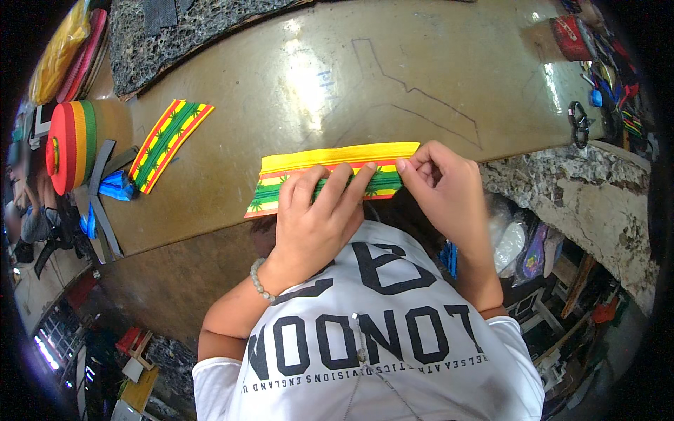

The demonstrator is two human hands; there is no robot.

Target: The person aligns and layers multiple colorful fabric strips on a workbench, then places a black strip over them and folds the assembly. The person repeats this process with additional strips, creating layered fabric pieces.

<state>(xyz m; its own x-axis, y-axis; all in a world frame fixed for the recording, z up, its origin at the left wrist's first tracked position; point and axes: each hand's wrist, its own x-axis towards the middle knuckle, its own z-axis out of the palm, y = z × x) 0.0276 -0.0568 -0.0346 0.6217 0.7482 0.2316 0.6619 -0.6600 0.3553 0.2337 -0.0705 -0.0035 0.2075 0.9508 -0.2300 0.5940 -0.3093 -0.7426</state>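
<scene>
A striped cloth strip, yellow, red and green with a leaf pattern, lies along the near edge of the brown worktable. My left hand lies flat on it, fingers spread and pressing the green middle band down. My right hand pinches the strip's right end between thumb and fingers. A bead bracelet circles my left wrist.
A second striped strip lies on the table at left. A roll of red, orange and green tape stands at the far left, with blue scraps beside it. Scissors and a red can sit at right. Dark foam sheet lies at back.
</scene>
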